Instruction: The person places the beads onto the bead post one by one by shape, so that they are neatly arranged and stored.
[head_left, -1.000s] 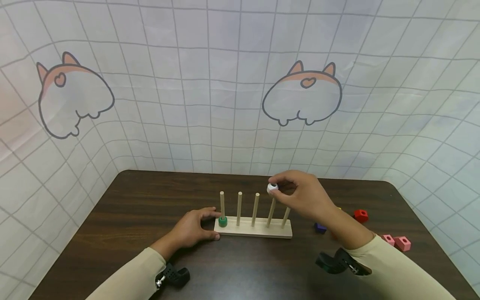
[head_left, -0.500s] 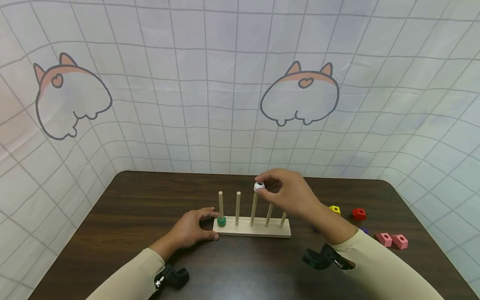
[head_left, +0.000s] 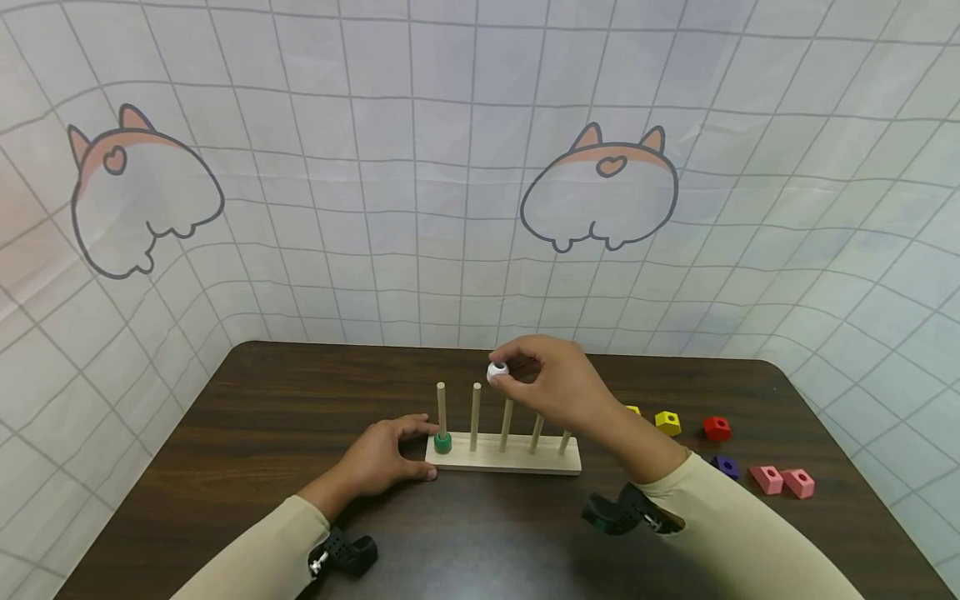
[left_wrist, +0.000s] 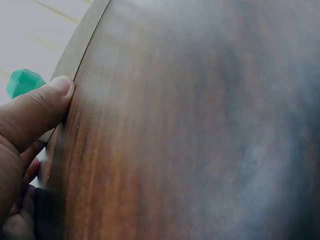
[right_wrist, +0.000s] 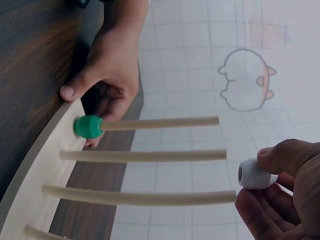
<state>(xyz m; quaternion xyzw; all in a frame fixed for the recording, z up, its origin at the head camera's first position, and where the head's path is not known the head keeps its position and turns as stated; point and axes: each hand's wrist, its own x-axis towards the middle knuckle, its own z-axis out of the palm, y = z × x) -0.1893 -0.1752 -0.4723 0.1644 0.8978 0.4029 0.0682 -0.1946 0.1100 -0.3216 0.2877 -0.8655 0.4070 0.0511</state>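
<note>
Dark bench (head_left: 480, 542) carried a wooden board (head_left: 517, 463), its left end gripped by the left hand (head_left: 384, 458). Right hand (head_left: 557, 379) pinched a white bead (right_wrist: 255, 175) above the second and third pegs (head_left: 476, 417); judged light, hard, best held by its sides.

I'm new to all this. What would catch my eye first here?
Probably the big cartoon animal drawings on the white gridded backdrop behind the table. Next, perhaps, the white bead pinched in the right hand, above the wooden peg board that the left hand grips. A green bead sits low on that board's leftmost peg.
</note>
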